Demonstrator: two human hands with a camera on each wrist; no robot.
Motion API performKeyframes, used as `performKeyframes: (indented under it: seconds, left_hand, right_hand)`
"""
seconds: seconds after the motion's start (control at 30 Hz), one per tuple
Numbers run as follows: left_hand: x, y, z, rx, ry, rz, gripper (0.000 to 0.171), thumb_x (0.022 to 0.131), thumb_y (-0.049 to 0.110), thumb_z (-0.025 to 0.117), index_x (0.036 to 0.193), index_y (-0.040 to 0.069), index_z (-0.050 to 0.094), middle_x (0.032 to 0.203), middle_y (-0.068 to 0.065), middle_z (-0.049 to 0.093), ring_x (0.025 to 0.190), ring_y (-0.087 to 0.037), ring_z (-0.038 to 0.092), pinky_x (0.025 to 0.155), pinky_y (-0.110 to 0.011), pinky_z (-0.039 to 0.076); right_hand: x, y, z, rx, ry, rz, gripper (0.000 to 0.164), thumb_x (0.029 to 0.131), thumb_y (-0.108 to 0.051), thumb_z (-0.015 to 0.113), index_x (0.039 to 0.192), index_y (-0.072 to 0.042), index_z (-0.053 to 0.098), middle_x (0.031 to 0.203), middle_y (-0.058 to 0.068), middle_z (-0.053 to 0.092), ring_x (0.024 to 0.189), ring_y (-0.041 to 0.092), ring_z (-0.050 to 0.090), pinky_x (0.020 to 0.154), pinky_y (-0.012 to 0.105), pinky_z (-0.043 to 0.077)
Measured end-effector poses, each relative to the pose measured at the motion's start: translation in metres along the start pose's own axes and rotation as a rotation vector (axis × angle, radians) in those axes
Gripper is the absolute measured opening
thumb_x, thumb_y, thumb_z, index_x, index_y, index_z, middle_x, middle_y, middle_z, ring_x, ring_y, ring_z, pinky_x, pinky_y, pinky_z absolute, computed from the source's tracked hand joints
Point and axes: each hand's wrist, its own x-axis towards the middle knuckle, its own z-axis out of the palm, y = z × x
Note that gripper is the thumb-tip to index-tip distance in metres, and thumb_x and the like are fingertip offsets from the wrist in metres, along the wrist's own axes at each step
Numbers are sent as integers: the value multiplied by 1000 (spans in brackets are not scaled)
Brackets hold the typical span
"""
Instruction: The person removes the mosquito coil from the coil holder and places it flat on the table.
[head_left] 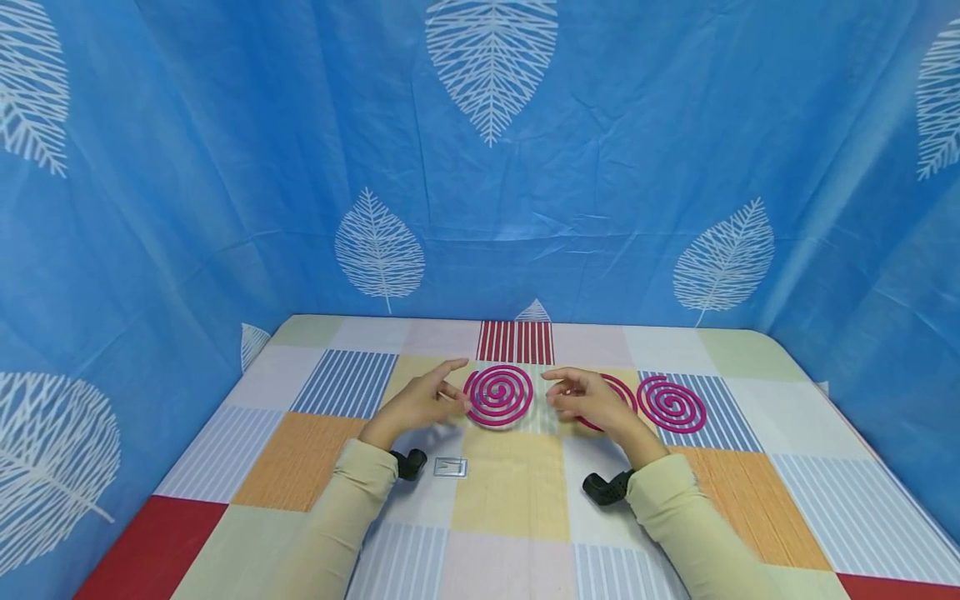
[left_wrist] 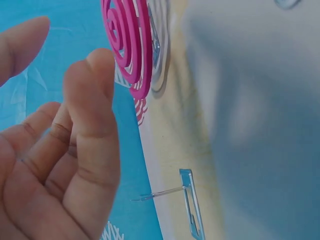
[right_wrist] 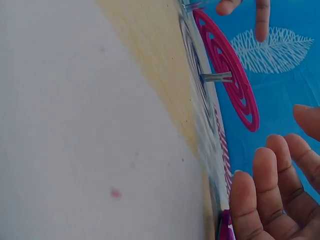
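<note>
A magenta mosquito coil (head_left: 498,397) sits raised on a small metal stand (right_wrist: 217,77), its shadow on the cloth below. To its left is my left hand (head_left: 423,402), holding nothing; the left wrist view shows a gap between its fingers and the coil. My right hand (head_left: 596,402), also holding nothing, is on the coil's other side, fingers loosely bent. That hand partly covers a second coil (head_left: 621,392) in the head view. Further right lies a third coil (head_left: 672,405). Beyond my left fingers, another metal stand (left_wrist: 190,205) has its prong upright.
A flat metal stand (head_left: 450,467) lies on the patchwork tablecloth (head_left: 510,483) near my left wrist. Blue curtains (head_left: 487,208) with white leaf prints enclose the table at the back and sides. Black wrist cameras (head_left: 606,488) hang under both wrists.
</note>
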Motion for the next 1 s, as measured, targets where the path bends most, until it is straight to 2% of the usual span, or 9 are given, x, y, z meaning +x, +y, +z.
performKeyframes:
  seconds: [0.17,0.33,0.63,0.8,1.0]
  left_hand:
    - [1,-1,1,27,-18,-17,77,103,10,73,168,1,33,117,-16,76,82,-24,74,82,-40,61]
    - [1,-1,3,38,-34,-30,77,103,12,73,168,-1,32,114,-15,75,76,-21,69,74,-35,56]
    - [2,-5,7,71,-41,-74,81,102,16,76,169,3,32,109,-10,75,75,-19,68,75,-35,57]
    - [1,-4,8,61,-50,-88,83,101,15,76,169,1,30,101,-8,74,72,-18,65,71,-34,56]
    - [0,-4,10,58,-52,-104,86,100,13,75,169,-2,27,101,-7,74,73,-17,65,69,-32,55]
  right_hand:
    - [7,3,4,33,-9,44,53,100,2,66,149,16,49,110,15,70,90,14,65,76,26,61]
    - [12,1,12,41,-17,86,56,100,5,66,152,15,46,114,20,68,86,15,67,74,25,61]
    - [19,-2,22,4,-5,133,62,97,5,69,155,10,46,104,12,67,78,13,67,66,24,58]
    - [22,0,24,-36,13,162,61,97,5,72,154,7,51,99,9,68,78,13,67,64,24,56]
    - [23,2,26,-75,20,171,59,97,4,75,152,8,53,96,8,70,74,12,64,63,25,54]
